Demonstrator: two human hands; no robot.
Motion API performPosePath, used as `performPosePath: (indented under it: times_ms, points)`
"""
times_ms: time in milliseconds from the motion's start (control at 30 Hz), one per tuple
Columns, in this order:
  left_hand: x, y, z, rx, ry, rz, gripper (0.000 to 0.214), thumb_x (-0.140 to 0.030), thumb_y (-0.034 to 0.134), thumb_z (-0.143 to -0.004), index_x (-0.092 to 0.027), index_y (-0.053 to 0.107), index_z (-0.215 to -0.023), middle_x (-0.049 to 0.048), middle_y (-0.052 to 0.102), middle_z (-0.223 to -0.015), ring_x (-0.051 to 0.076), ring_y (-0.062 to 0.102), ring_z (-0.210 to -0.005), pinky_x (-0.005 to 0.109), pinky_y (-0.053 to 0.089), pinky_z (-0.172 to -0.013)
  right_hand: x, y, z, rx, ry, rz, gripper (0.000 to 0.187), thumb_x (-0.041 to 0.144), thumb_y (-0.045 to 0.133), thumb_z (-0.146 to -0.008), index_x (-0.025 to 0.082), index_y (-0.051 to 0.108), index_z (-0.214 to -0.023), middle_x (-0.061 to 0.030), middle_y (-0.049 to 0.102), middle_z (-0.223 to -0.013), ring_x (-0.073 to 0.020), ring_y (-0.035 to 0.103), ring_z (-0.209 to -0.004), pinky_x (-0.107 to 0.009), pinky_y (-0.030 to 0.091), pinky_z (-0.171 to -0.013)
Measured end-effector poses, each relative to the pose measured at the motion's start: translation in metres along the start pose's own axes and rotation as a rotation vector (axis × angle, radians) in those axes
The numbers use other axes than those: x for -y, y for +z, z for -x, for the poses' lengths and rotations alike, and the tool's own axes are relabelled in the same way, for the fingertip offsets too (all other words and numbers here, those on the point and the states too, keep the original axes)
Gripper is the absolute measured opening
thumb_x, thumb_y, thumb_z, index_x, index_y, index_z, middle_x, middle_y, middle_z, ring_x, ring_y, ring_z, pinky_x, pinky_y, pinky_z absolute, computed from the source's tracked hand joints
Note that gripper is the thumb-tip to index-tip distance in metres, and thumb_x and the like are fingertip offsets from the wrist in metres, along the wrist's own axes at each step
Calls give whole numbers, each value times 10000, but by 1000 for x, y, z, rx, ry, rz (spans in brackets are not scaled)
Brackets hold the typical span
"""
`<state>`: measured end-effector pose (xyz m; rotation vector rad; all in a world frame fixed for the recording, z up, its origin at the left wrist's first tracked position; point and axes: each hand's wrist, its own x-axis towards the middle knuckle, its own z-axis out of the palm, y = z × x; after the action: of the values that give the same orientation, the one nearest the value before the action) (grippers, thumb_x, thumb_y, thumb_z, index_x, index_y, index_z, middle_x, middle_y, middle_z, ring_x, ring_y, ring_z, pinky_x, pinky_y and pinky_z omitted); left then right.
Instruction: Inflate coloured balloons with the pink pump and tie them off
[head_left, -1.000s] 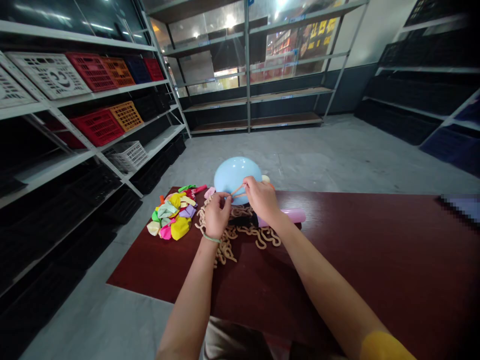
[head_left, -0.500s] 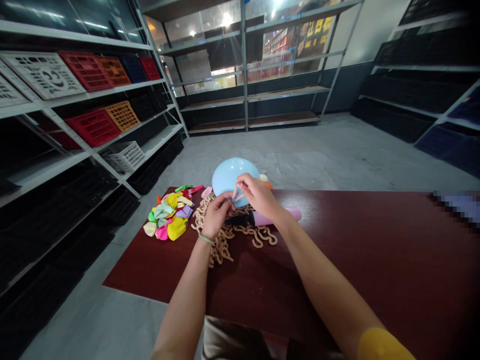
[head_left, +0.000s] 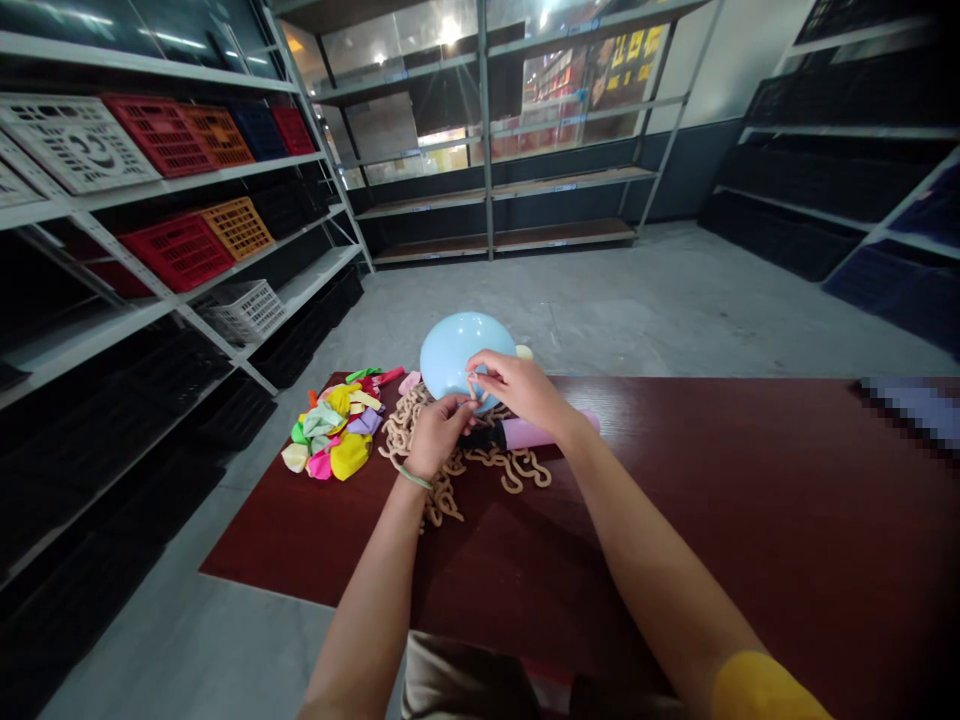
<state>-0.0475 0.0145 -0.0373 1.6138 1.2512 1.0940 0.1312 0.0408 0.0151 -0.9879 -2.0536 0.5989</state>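
A light blue inflated balloon (head_left: 454,350) rests at the far edge of the dark red table (head_left: 712,520). My left hand (head_left: 435,435) is closed just below it, pinching at the balloon's neck. My right hand (head_left: 517,390) is closed too, its fingertips pinching a thin tan band against the balloon. Both hands meet at the same spot. Under them lies a heap of tan rubber bands (head_left: 450,465). A pink hand pump (head_left: 536,432) with a black end lies behind my right wrist.
A pile of flat balloons in several colours (head_left: 330,435) lies left of the bands. Metal shelving with red, orange and white crates (head_left: 180,250) runs along the left. More shelves stand at the back and right. A blurred patch (head_left: 911,405) sits at the table's right edge.
The tan band, stretched between my hands a second ago, is now drawn in close at the balloon's neck. My hands have come together. The view shifted slightly.
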Motion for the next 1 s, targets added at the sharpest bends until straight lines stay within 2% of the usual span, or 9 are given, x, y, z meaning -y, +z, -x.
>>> performPosePath:
  times_ms: [100,200,300,433,533,633,700,800,1000]
  points:
    - [2,2,2,-62,49,-179,284,-440,552,-912,-212,689,-808,-12,617,-611,135,546,-540,245,402,-563,1,0,1,-20,56,-39,150,378,554,-924,269,575,-1024,59,531,-669,-119,497,-616,-272,362,-599]
    - [2,3,2,-94,189,-384,271,-394,534,-937,-213,689,-809,13,636,-650,161,576,-603,263,405,-610,4,3,1,14,80,-84,160,381,564,-918,267,546,-1028,56,555,-687,-120,508,-630,-272,383,-604]
    - [4,5,2,-76,321,-544,194,-317,544,-937,-200,684,-870,62,686,-794,203,625,-728,293,431,-689,11,7,0,37,76,-76,139,341,570,-920,247,549,-1021,27,628,-766,-131,557,-707,-280,423,-661]
    - [7,8,1,-73,384,-634,187,-288,535,-944,-179,669,-873,96,693,-829,222,645,-758,305,441,-693,16,13,-1,36,32,6,76,307,592,-914,252,599,-965,-4,675,-888,-163,596,-858,-309,454,-790]
    - [9,8,2,-136,373,-646,234,-311,525,-951,-172,652,-812,83,678,-762,200,626,-689,290,419,-639,15,13,-2,41,-80,51,50,281,574,-930,270,621,-945,10,678,-888,-177,587,-929,-339,448,-862]
    - [7,5,3,-209,330,-615,311,-316,504,-959,-174,621,-710,56,643,-668,167,579,-605,277,393,-597,11,10,-4,35,-172,12,106,241,526,-955,270,621,-991,3,686,-930,-177,572,-968,-338,452,-874]
    - [5,4,3,-224,301,-527,362,-324,466,-978,-176,617,-683,47,636,-648,154,567,-596,271,397,-596,9,5,-5,-29,-206,17,144,211,499,-961,257,627,-1007,-13,679,-996,-181,559,-1000,-350,451,-905]
    - [4,2,3,-179,314,-366,396,-351,403,-1006,-176,646,-747,43,651,-684,149,574,-628,264,422,-617,7,-1,-5,-123,-251,144,219,169,474,-959,255,666,-1021,-32,653,-1050,-207,517,-1056,-397,422,-973]
    - [7,3,1,-116,380,-286,402,-389,375,-1016,-171,645,-813,35,633,-723,150,570,-681,272,435,-671,5,-2,1,12,-298,418,389,123,476,-945,365,703,-1149,-46,588,-1155,-240,447,-1091,-436,407,-961]
